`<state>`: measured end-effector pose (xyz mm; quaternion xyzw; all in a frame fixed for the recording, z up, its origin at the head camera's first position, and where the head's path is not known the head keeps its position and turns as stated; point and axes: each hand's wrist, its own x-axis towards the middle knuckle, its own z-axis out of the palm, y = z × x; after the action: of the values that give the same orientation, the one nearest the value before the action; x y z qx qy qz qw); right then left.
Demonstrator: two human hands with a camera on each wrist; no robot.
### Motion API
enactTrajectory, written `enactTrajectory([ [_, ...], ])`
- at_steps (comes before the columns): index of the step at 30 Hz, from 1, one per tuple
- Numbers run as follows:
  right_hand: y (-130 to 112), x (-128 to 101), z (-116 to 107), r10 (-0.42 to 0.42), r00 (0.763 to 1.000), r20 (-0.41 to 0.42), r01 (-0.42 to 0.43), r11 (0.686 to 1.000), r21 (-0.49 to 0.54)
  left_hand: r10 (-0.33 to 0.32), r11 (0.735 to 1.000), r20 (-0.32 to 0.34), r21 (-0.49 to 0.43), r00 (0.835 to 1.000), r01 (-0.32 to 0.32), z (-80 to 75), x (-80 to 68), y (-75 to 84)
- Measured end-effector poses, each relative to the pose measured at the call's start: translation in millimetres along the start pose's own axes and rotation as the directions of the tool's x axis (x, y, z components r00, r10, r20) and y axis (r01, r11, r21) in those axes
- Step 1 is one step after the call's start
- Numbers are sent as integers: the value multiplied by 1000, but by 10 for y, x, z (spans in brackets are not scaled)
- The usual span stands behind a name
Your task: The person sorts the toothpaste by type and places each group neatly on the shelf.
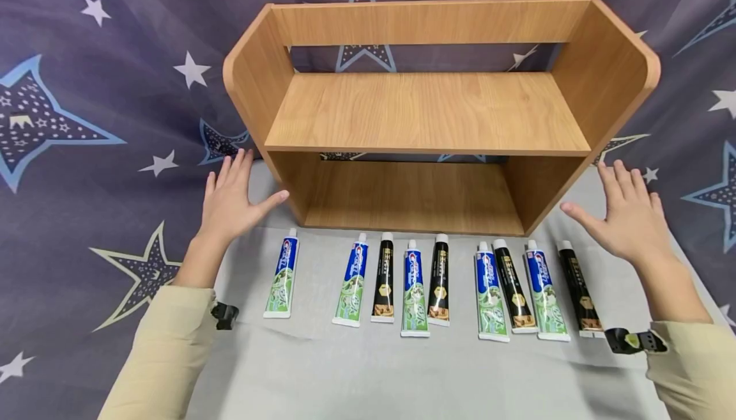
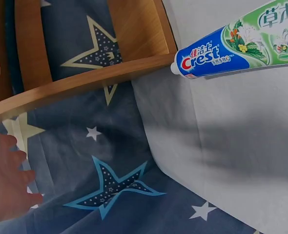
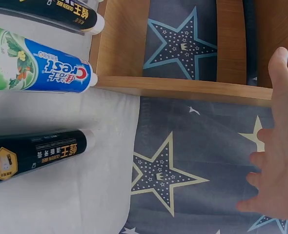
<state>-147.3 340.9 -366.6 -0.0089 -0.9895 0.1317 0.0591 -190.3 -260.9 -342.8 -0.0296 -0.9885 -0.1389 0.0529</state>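
Observation:
My left hand (image 1: 229,206) is spread with straight fingers beside the left side of a wooden two-tier shelf (image 1: 425,113), holding nothing. On the other side, my right hand (image 1: 629,215) is likewise spread near the shelf's right panel. Several toothpaste tubes lie in a row in front of the shelf, caps toward it. Closest to the left hand is a blue and green Crest toothpaste tube (image 1: 282,274), also large in the left wrist view. Nearest the right hand lies a black toothpaste tube (image 1: 579,289), with a Crest tube (image 1: 546,292) to its left.
Both shelf tiers hold nothing. More blue-green and black tubes, such as a black toothpaste tube (image 1: 383,279), lie along the middle of the pale tablecloth (image 1: 345,375). A dark star-patterned curtain (image 1: 138,202) hangs behind and at both sides.

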Motion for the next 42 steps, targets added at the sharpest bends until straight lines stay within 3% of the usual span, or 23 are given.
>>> enactTrajectory([
  [5, 55, -47, 55, -13, 1000, -3, 13, 1000, 23, 40, 995, -17, -90, 999, -42, 35, 17, -13],
  [10, 145, -126, 166, -48, 998, -34, 50, 997, 64, 81, 970, -50, -224, 995, -90, 83, 35, -13],
  [17, 237, -241, 350, -103, 992, -72, 111, 987, 115, 60, 878, 11, -476, 998, -48, 135, 74, -15],
  [22, 286, -320, 489, -107, 993, -47, 112, 986, 124, 59, 811, -11, -582, 998, -55, 174, 97, -19],
  [25, 314, -363, 569, -111, 993, -41, 116, 984, 135, 28, 758, -61, -649, 998, -61, 191, 107, -5],
  [31, 332, -426, 717, -111, 994, 20, 105, 976, 189, -75, 589, -217, -797, 973, -132, 206, 142, 24],
  [33, 329, -443, 759, -94, 994, 61, 81, 978, 194, -98, 551, -243, -821, 965, -151, 209, 160, 24],
  [37, 326, -480, 818, -60, 990, 128, 36, 983, 180, -144, 477, -249, -865, 958, -153, 226, 200, 16],
  [40, 336, -503, 844, -47, 987, 153, 20, 985, 172, -176, 387, -232, -910, 957, -149, 245, 228, 1],
  [42, 343, -512, 856, -41, 986, 164, 12, 984, 176, -187, 341, -217, -929, 958, -143, 250, 243, -8],
])
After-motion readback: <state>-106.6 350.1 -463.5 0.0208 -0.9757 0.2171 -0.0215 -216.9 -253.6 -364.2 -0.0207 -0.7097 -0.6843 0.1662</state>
